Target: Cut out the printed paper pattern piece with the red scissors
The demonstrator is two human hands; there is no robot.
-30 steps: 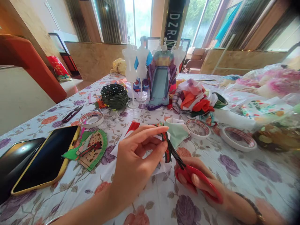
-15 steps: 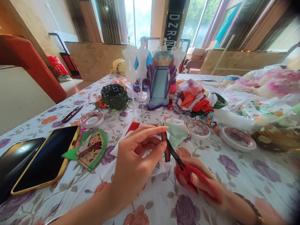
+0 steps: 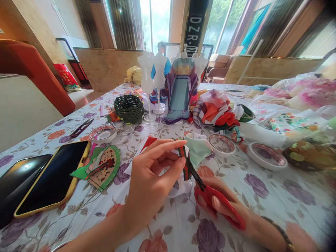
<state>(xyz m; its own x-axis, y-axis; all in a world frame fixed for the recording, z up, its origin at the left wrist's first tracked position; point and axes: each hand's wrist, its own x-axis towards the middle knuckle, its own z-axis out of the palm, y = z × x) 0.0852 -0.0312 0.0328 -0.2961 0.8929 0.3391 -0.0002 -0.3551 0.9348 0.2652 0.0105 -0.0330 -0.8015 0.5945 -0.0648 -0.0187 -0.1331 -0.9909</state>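
Observation:
Between the thumb and fingers of my left hand [image 3: 154,171] is a narrow dark ribbon [image 3: 187,171] with a red pattern and green edges. Its lower end hangs below my thumb. My right hand [image 3: 228,199] is closed round the red handles of a pair of scissors [image 3: 216,201]. The dark blades point up and left and lie against the ribbon's edge; whether they are cutting into it I cannot tell. White fabric lies behind and below my left hand, partly hidden by it. A pale green piece of cloth [image 3: 198,148] rests just beyond the blades.
Two phones lie at the left, one in a yellow case [image 3: 52,178], beside a green fan-shaped fabric piece [image 3: 105,168]. Tape rolls [image 3: 266,155], a dark woven basket [image 3: 128,109], small mannequins [image 3: 147,73] and a cloth heap [image 3: 220,112] stand farther back on the flowered tablecloth [image 3: 262,217].
My right hand and the scissors have shifted slightly left, and the blades sit a little closer to the ribbon. My left hand keeps its hold, with the ribbon moved slightly left.

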